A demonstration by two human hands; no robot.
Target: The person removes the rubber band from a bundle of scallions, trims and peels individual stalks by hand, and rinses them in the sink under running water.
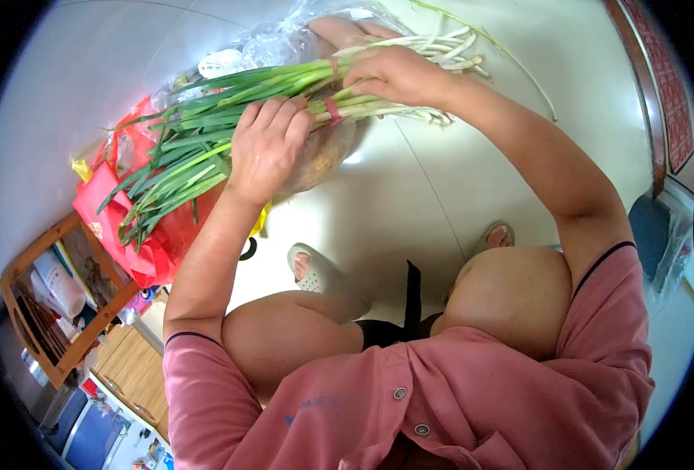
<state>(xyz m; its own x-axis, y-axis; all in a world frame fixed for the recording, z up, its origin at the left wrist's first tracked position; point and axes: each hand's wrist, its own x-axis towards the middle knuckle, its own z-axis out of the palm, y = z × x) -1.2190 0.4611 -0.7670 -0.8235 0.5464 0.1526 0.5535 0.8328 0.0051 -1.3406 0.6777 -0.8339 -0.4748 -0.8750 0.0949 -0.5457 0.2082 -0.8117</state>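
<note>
Long green onions (198, 168) with dark green leaves and white root ends lie across the upper middle of the head view, in two bunches with reddish bands (333, 110). My left hand (270, 145) has its fingers curled over the leaves of the nearer bunch, left of its band. Around the paler stalks, just right of the bands, my right hand (390, 76) is closed. The leaf tips hang over a red bag (147, 251), and the white ends point right. Part of the stalks under both hands is hidden.
Clear plastic bags (272, 45) lie behind the onions, near another hand or foot that I cannot make out. One loose stalk (519, 63) rests on the tiled floor at upper right. A wooden rack (73, 368) stands at left, beside a wooden cabinet (131, 368).
</note>
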